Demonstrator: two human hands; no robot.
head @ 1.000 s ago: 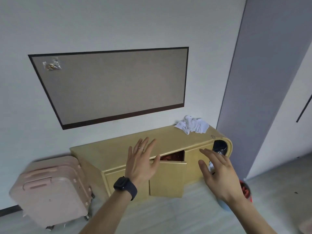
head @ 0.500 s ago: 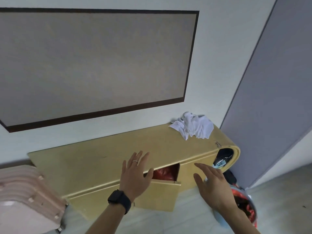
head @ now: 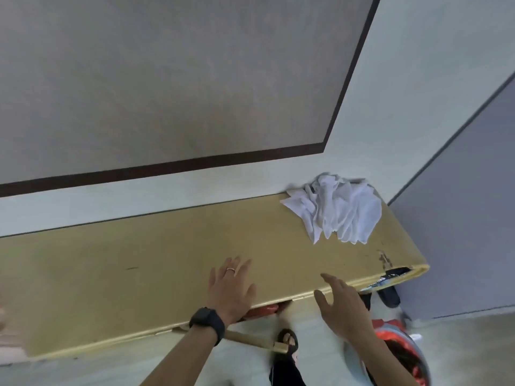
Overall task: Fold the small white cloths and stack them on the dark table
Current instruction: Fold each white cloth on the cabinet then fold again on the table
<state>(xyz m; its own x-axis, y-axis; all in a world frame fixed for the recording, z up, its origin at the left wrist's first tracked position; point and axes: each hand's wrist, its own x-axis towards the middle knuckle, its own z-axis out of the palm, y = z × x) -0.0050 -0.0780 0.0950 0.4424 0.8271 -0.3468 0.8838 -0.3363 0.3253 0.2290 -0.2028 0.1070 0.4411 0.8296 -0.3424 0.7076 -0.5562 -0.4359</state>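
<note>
At the far left edge a pink ribbed shape (head: 9, 338) is cut off by the frame. A large grey-beige wall panel (head: 167, 79) with a dark brown border hangs above a long yellow desk (head: 111, 274) whose smooth, slightly scuffed top runs along the white wall. Most of that top lies bare from the left end to the cloths. The left hand (head: 231, 288), with a ring and a black wrist watch (head: 207, 323), is over the front edge near the middle. Its grip is apart, fingers spread and straight, holding nothing; I cannot tell whether it touches the wood. Below it a cupboard door (head: 250, 339) in the desk front stands ajar, and something red (head: 262, 312) shows inside the compartment. A foot in a black sandal (head: 288, 339) stands on the pale floor (head: 473, 352) just beside that door. The right hand (head: 342, 310) is over the front edge further right, its grip loosely apart and empty. The white cloths (head: 337, 210) lie in a crumpled, thin, creased heap at the back right of the desk top, against the wall and well apart from both hands. The desk's right end is rounded and chipped, with a dark opening (head: 395, 273) holding something black. Lower right, a round bin (head: 388, 325) with a red lining has dark contents. A flat grey panel (head: 459, 218) fills the right side.
</note>
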